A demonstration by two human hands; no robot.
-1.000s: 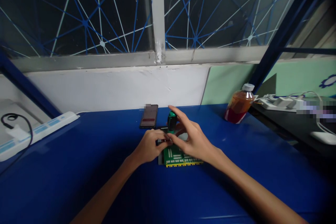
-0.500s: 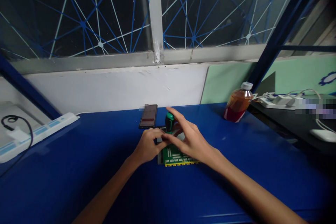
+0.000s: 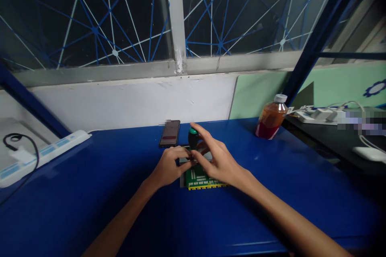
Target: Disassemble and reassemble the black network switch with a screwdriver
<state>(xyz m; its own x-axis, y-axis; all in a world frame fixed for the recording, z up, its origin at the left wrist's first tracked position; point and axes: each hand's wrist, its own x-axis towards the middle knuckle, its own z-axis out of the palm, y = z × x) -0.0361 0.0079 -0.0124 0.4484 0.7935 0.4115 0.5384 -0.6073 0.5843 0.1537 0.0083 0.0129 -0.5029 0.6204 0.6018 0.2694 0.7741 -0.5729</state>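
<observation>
A screwdriver with a stubby black and green handle stands nearly upright over a green circuit board. The fingers of my right hand are around it, the index finger along the top of the handle and the thumb lower down. From the other side, my left hand brings thumb and forefinger together at the screwdriver's lower end; whatever is between them is hidden. White connectors and a yellow strip line the board's near edge. My hands cover much of its far part and the screwdriver's tip.
A phone lies behind my left hand on the blue table. At the back right stands a bottle of reddish drink. A white power strip with a black cable is on the left. Chargers and cables lie on a black surface at right.
The screwdriver handle has turned, showing more black and less green. My right thumb has shifted slightly up toward it. The whole view has moved a little.
</observation>
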